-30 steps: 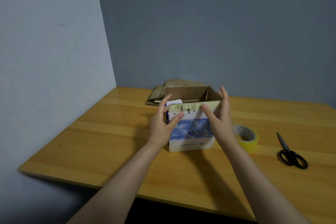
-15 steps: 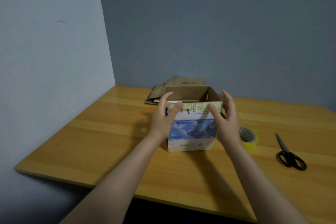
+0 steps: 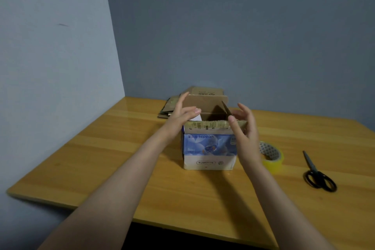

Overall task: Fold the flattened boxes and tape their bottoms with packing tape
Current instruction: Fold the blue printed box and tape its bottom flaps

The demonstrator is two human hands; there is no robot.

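While the box [image 3: 209, 146] stands upright and open-topped in the middle of the tabletop [image 3: 121, 158], the left hand [image 3: 180, 116] is at its top left corner and the right hand [image 3: 245, 130] at its top right corner, both with fingers spread and loosely extended, gripping nothing. A tape roll [image 3: 273, 158] sits just right of the box, scissors [image 3: 316, 174] lie farther right, and flattened boxes [image 3: 207, 92] are stacked behind it.
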